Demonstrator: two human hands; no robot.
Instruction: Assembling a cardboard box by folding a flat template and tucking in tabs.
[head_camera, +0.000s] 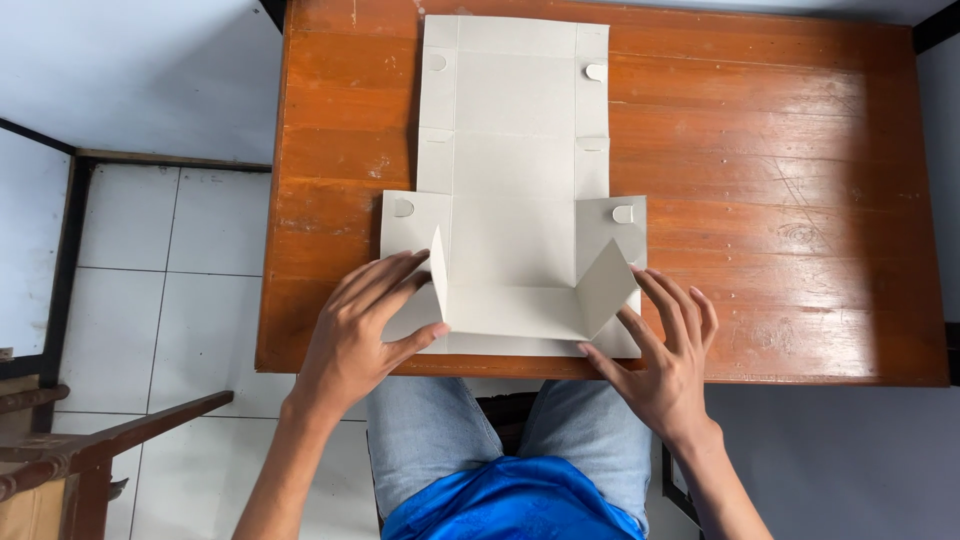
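Only the near end of the flat grey die-cut cardboard box blank (513, 170) on the brown wooden counter (780, 200) is folded up, the left hand (365, 325) and right hand (665, 350) pressing open-fingered against its raised flaps.

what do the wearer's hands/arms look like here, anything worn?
Both the left hand and the right hand are bare: no gloves, and no rings, watch or bands that show. Forearms are uncovered as far as the frame reaches, with no sleeve edge in view. Nails look short. Below them show a blue shirt and light denim legs.
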